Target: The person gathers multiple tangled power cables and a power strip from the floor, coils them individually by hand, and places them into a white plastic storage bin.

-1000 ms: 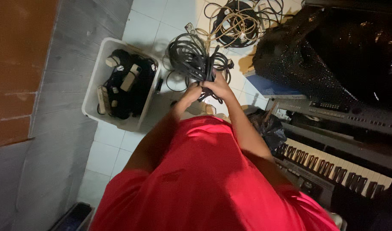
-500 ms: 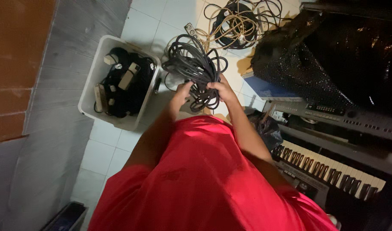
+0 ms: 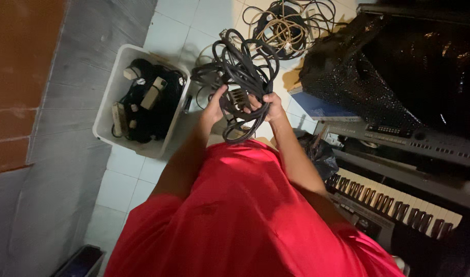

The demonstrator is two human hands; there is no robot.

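Note:
A tangled bundle of black cables [image 3: 238,69] hangs in front of my chest, held by both hands. My left hand [image 3: 215,105] grips the loops on the left side. On the right side my right hand [image 3: 268,106] is closed around the same bundle. A loop of the cable droops below my hands toward my red shirt. The bundle is lifted above the white tiled floor.
A white plastic bin [image 3: 115,95] holding black cables and beige plugs stands on the floor at the left. Another coil of beige and black cables [image 3: 286,28] lies further off. A black sequined cover [image 3: 378,66] and electronic keyboards [image 3: 399,200] fill the right side.
Both hands have raised the cable bundle a little higher and the loops have spread out. The view has shifted slightly.

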